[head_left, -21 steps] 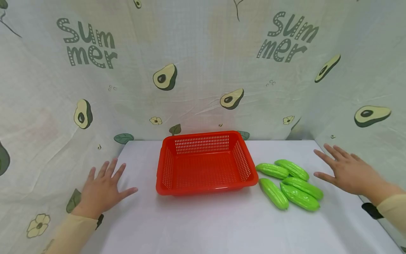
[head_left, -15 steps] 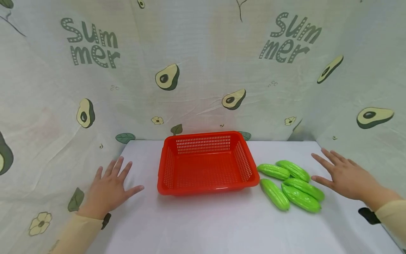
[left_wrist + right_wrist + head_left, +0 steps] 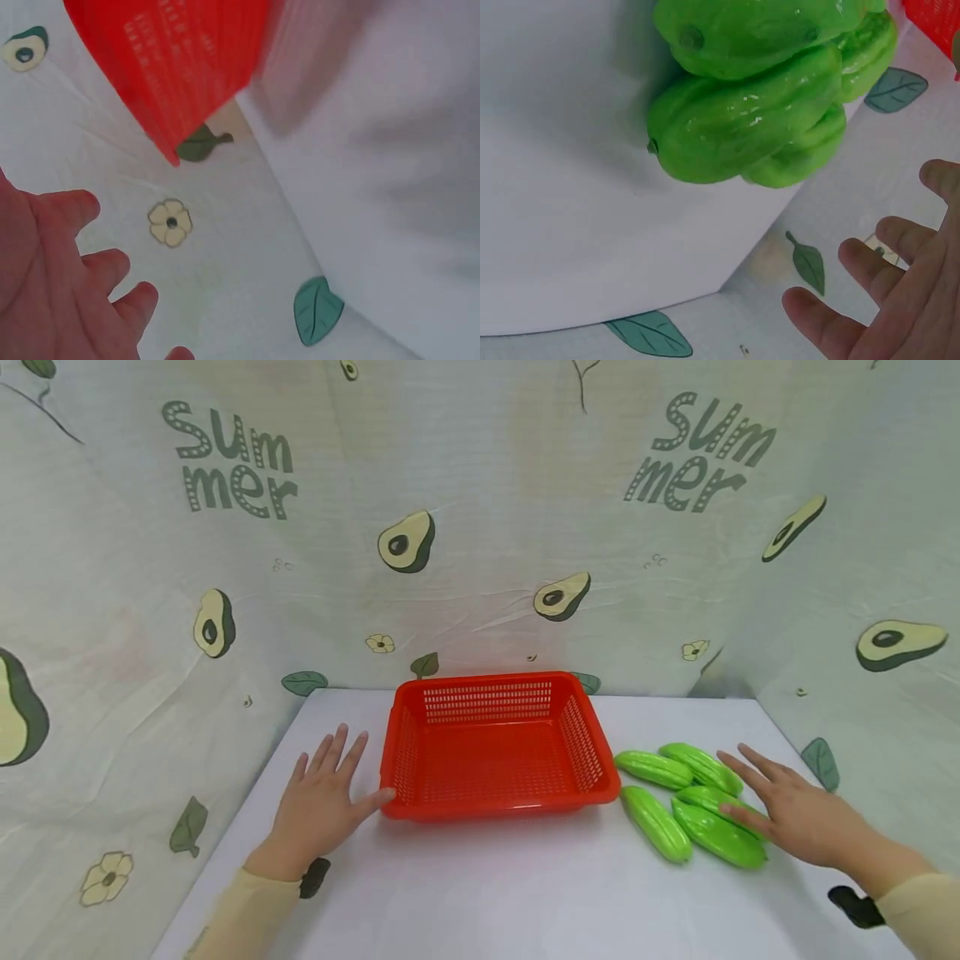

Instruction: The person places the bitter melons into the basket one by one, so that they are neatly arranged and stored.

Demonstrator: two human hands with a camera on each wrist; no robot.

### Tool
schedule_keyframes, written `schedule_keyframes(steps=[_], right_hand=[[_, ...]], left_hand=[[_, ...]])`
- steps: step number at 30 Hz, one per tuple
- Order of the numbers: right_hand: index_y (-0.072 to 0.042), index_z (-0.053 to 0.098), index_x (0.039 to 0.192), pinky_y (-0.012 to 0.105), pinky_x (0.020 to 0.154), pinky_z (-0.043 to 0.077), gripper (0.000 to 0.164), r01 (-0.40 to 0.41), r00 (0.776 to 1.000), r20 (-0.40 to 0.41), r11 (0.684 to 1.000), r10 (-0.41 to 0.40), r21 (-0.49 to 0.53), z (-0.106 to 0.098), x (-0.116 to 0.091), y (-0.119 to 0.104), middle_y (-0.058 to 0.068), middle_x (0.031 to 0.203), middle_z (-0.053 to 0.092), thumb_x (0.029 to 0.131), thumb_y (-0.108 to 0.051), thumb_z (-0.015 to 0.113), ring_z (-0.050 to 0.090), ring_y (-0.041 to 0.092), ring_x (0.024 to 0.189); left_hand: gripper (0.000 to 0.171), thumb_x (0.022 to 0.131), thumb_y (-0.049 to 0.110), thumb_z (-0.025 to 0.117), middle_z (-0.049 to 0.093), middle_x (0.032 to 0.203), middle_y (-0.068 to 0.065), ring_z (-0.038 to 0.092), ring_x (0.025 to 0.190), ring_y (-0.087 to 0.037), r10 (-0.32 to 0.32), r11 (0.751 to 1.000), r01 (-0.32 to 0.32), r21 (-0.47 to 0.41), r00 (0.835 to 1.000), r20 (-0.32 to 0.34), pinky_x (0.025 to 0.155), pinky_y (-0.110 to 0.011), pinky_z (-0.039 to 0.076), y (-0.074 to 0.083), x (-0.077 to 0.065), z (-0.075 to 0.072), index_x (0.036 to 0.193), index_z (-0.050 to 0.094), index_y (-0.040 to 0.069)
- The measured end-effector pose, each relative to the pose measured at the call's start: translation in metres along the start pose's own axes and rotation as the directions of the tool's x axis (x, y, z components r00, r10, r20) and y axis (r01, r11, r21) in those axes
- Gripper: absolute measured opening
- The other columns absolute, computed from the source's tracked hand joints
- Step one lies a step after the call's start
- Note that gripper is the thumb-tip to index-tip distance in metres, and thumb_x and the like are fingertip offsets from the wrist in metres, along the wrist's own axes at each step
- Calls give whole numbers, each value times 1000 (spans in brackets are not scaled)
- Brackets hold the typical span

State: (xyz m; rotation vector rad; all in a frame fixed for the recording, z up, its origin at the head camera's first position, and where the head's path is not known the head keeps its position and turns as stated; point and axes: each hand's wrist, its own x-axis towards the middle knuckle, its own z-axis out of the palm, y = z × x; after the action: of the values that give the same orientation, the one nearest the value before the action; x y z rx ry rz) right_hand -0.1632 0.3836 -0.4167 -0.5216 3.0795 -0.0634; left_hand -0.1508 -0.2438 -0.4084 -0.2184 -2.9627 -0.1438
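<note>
While five green gourds [image 3: 693, 797] lie bunched on the right side of a white table [image 3: 487, 893], the right hand [image 3: 810, 818] hangs just beside and partly over them, plainly the nearer of the two. Seen from the head, their long axes slant from far left to near right, and the leftmost one nearest the person lies a little steeper than the rest. From the right palm the bunch lies to the left, toward the middle of the table, and the slant runs close to the line of the fingers, along the grip rather than across it. The right fingers are spread wide and hold nothing. Whether that thumb touches the gourd beneath it is hard to judge, as the right wrist view leaves the thumb out.

Just left of the gourds sits a red basket [image 3: 502, 810], its long side facing the person. At its other end the left hand [image 3: 318, 814], well apart from the gourds, holds nothing either, fingers fanned and thumb toward the near left corner. Pale sleeves [image 3: 922, 902] cover both arms. Behind hangs a cloth [image 3: 480, 468] printed with avocados and the word "summer".
</note>
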Motion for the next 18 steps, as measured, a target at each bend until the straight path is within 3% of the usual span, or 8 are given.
schedule_keyframes(steps=[7, 11, 18], right_hand=[[-22, 28, 158, 55, 59, 54, 82, -7, 1000, 2, 999, 7, 34, 15, -14, -11, 25, 154, 30, 93, -64, 56, 47, 58, 120], [-23, 36, 154, 53, 56, 53, 79, -7, 1000, -29, 1000, 8, 20, 24, -24, -17, 22, 151, 36, 91, -63, 60, 51, 54, 117], [-27, 45, 149, 39, 44, 45, 73, 31, 994, -109, 999, -32, -5, 36, -36, -27, 15, 147, 43, 87, -54, 72, 59, 45, 110]], left_hand=[[105, 84, 80, 48, 19, 163, -19, 21, 145, -44, 26, 998, -25, -63, 999, 20, 112, -67, 18, 23, 2, 20, 159, 26, 10], [107, 82, 82, 49, 19, 163, -18, 21, 145, -44, 29, 997, -27, -76, 999, 25, 113, -66, 17, 27, 2, 27, 159, 26, 10], [109, 81, 82, 50, 20, 163, -18, 22, 145, -44, 22, 994, -19, -111, 999, 28, 113, -66, 17, 29, -1, 31, 158, 27, 8]])
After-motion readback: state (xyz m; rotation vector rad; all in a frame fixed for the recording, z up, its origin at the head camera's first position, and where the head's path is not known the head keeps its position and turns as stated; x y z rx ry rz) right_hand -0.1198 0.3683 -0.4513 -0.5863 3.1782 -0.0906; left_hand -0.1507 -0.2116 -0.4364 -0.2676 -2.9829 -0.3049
